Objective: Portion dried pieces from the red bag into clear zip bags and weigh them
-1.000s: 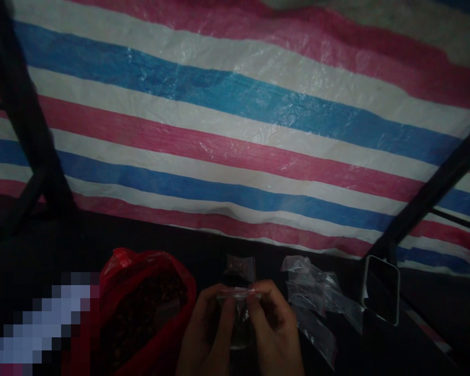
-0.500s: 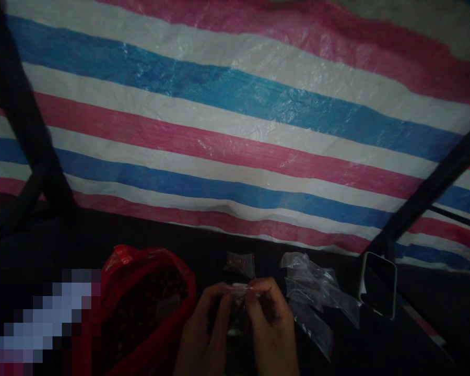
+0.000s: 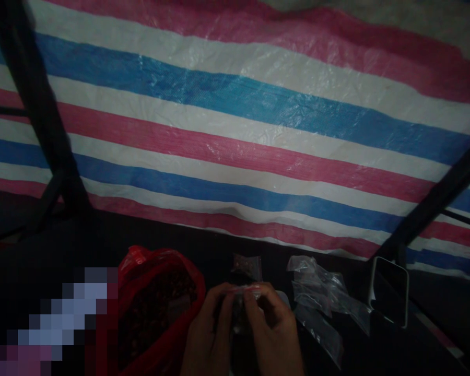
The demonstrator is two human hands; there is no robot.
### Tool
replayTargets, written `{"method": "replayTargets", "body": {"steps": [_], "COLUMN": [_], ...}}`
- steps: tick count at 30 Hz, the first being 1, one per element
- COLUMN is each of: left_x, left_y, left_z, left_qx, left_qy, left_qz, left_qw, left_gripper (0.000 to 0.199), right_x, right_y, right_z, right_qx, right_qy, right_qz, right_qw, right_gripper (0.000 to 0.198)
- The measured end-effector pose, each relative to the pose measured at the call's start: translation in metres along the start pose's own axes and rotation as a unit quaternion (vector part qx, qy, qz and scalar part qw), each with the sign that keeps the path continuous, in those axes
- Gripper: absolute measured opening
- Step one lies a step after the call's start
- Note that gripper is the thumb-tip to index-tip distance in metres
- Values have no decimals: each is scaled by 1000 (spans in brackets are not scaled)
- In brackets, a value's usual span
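My left hand (image 3: 209,331) and my right hand (image 3: 278,326) are closed side by side at the bottom middle. Between their thumbs and fingers they pinch the top edge of a small clear zip bag (image 3: 241,289) with a reddish strip. Its lower part hangs between the hands; what it holds is too dark to tell. Left of my hands stands an open red plastic bag (image 3: 166,360) full of small dark brown pieces, with a small clear packet (image 3: 179,304) on top. A filled zip packet (image 3: 246,266) lies just beyond my fingers.
Several clear zip bags (image 3: 317,292) lie overlapping to the right. Beyond them a phone (image 3: 389,292) leans against a dark frame leg (image 3: 423,214). Another dark leg (image 3: 47,120) rises at left, before a striped plastic sheet (image 3: 238,146). A pale edge (image 3: 283,298) shows behind my right hand.
The whole view has shifted, so everything sits slightly farther right. Both hands keep their pinch on the zip bag, and a pale edge now shows beside my right hand.
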State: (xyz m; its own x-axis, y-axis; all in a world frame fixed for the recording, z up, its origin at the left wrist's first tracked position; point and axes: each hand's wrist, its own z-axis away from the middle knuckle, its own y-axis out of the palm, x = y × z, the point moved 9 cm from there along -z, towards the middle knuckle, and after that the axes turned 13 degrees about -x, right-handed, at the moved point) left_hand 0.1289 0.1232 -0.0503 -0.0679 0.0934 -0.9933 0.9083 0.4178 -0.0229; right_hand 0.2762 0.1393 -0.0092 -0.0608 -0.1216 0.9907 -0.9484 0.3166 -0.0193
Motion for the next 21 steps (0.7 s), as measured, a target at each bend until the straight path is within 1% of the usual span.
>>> {"method": "replayTargets", "body": {"steps": [6, 7, 11, 13, 18, 21], "left_x": [-6, -5, 3, 6, 8, 8], "left_y": [2, 2, -6, -8, -12, -11], "left_z": [2, 1, -4, -6, -6, -4], "left_qx": [33, 34, -2, -5, -6, 2], "left_qy": [47, 42, -2, -16, -25, -25], "left_qz": [8, 13, 11, 8, -26, -20], "left_qw": [998, 998, 1000, 1000, 999, 999], "left_gripper": [36, 36, 42, 45, 46, 45], "right_x": [3, 3, 2, 4, 10, 13], "right_y": [-3, -3, 3, 6, 7, 7], "right_z": [-4, -4, -4, -3, -1, 1], "right_qx": [-20, -17, 11, 16, -7, -22], "right_qy": [-60, -66, -71, -79, -95, -108], "right_qz": [6, 5, 0, -4, 8, 18], "right_qw": [998, 998, 997, 997, 995, 994], "right_gripper": [24, 23, 20, 19, 19, 20]}}
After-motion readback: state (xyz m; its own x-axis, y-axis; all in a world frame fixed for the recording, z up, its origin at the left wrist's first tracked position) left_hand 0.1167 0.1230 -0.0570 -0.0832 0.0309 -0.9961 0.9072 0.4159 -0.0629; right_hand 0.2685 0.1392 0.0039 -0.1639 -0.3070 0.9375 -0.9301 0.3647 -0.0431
